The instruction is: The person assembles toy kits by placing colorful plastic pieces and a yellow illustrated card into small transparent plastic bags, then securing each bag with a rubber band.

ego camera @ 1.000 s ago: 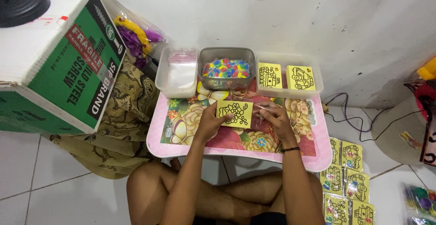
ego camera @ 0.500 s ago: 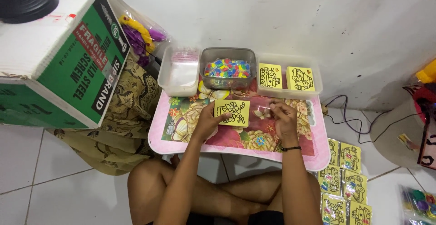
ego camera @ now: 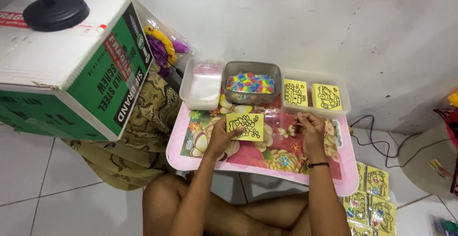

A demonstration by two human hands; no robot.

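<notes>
My left hand holds a yellow card with a black line drawing by its lower left corner, just above a pink floral lap table. My right hand rests on the table's right half, fingers curled together near something small that I cannot make out. Behind the hands stand three containers: a white tub, a grey tub of small multicoloured pieces, and a clear tray with two more yellow cards.
A large green and white cardboard box with a black round base on top stands at the left. Patterned cloth lies beside it. Bagged yellow cards lie on the floor at right, near black cables.
My right hand has drawn away from the yellow card to the right side of the table. My left hand keeps hold of the card.
</notes>
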